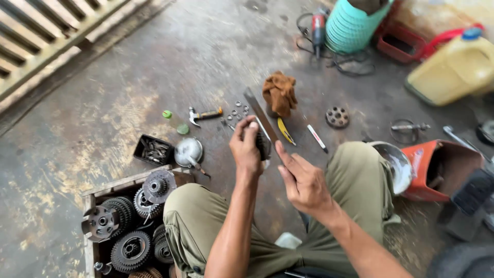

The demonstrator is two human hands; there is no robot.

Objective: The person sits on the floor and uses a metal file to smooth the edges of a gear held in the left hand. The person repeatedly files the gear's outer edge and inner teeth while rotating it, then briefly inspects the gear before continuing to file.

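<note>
My left hand [246, 146] is closed around a small dark block-like part [263, 144], held above the concrete floor between my knees. My right hand [303, 180] grips the near end of a long flat metal blade or file [259, 113], which runs up and away past the dark part and lies against it. Just beyond the blade's far end lie a crumpled brown rag [280, 93] and several small washers [237, 110].
A wooden box [95, 193] of gears sits at my left knee, with a black tray of bits [153, 150], a metal lid [188, 152] and a small hammer [204, 115] beyond. On the right are a steel bowl [396, 162], an orange container [437, 170], a yellow jug [455, 69] and a teal basket [355, 25].
</note>
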